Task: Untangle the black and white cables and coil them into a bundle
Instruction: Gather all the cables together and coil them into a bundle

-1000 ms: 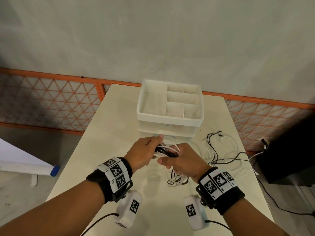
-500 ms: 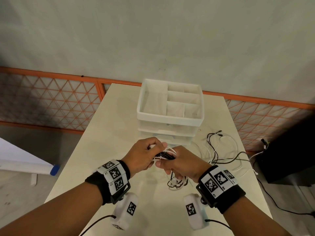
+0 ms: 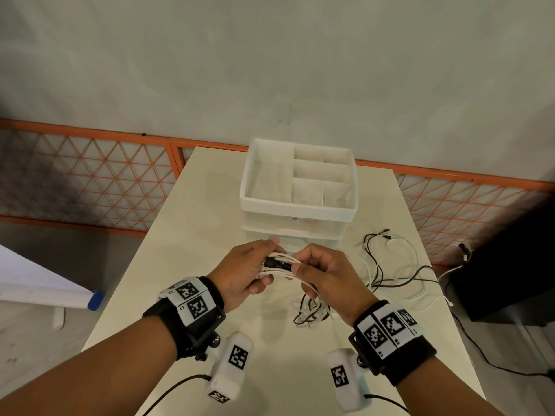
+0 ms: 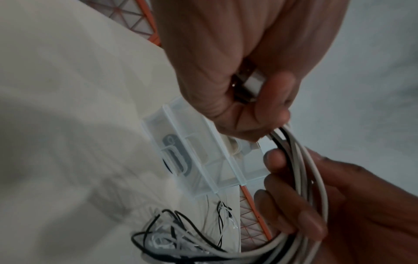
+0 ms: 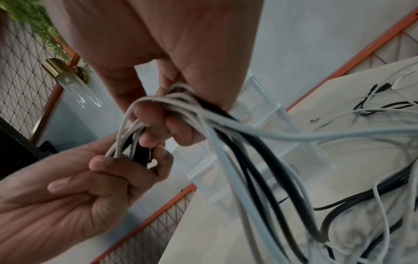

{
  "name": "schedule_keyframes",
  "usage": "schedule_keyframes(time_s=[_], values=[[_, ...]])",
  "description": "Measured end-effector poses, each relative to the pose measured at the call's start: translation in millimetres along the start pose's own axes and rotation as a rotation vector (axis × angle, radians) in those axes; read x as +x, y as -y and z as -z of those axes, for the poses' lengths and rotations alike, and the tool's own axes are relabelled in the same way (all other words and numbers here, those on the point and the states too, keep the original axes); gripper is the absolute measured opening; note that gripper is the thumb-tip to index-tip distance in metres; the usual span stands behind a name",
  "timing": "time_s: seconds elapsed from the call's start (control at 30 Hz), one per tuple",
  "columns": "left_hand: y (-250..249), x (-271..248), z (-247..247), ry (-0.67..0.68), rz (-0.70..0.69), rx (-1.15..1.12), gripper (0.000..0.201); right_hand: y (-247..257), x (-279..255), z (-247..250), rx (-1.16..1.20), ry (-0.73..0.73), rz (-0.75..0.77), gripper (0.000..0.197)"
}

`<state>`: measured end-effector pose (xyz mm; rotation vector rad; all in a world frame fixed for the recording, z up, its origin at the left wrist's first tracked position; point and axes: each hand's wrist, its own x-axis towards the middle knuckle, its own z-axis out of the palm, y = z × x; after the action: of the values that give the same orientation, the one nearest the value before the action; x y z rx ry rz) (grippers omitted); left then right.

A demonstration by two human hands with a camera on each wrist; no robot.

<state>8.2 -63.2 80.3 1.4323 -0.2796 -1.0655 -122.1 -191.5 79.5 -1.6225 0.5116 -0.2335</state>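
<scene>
Above the table's middle, both hands hold a bundle of white and black cables (image 3: 280, 265). My left hand (image 3: 266, 265) curls its fingers round the bundle's left end, and the left wrist view shows a white plug (image 4: 254, 82) pinched in it. My right hand (image 3: 300, 271) grips the same strands (image 5: 237, 160) from the right, thumb on top. From the right hand the cables hang down to a small tangle (image 3: 312, 313) on the table. More loose black and white cable (image 3: 390, 265) sprawls to the right.
A white organizer box (image 3: 300, 210) with open compartments and clear drawers stands just beyond the hands on the cream table (image 3: 186, 235). An orange mesh fence (image 3: 90, 175) runs behind. A black box (image 3: 510, 280) stands on the floor to the right, a cord trailing from it.
The hands have drawn slightly apart, so more of the white strands show between them. The hanging tangle has shifted a little.
</scene>
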Motion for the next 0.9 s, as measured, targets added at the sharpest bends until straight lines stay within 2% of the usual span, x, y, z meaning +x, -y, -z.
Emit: schedule_keyframes(time_s=[0.1, 0.23, 0.33, 0.43, 0.63, 0.73, 0.83, 0.9], values=[[0.9, -2.3, -2.1, 0.043, -0.004, 0.124, 0.050, 2.4, 0.6, -1.5, -0.020, 0.032, -0.030, 0.011], [-1.3, -3.8, -5.6, 0.089, -0.035, 0.241, 0.055, 6.3, -0.1, -1.6, -0.136, 0.032, -0.018, 0.017], [-3.7, -3.9, -5.9, 0.075, -0.031, 0.244, 0.039, 7.2, -2.2, -3.2, -0.105, 0.033, -0.007, 0.014], [-3.7, 0.2, -3.6, -0.021, -0.026, 0.141, 0.028, 6.2, -2.4, -3.6, -0.039, -0.009, -0.006, 0.005], [-2.5, 5.5, -3.9, -0.128, -0.040, 0.032, 0.018, 1.2, -2.5, 0.5, -0.030, 0.055, -0.048, 0.014], [-3.5, 3.6, -6.4, -0.049, -0.019, 0.016, 0.021, -1.3, -2.1, 1.3, -0.041, 0.045, -0.042, 0.013], [-6.9, -0.1, -3.9, 0.091, -0.017, 0.108, 0.036, -2.2, -2.7, 1.3, -0.030, 0.026, -0.011, 0.017], [-10.2, -1.0, -1.2, 0.125, -0.013, 0.150, 0.040, -2.8, -3.0, 1.4, -0.012, 0.033, -0.018, 0.016]])
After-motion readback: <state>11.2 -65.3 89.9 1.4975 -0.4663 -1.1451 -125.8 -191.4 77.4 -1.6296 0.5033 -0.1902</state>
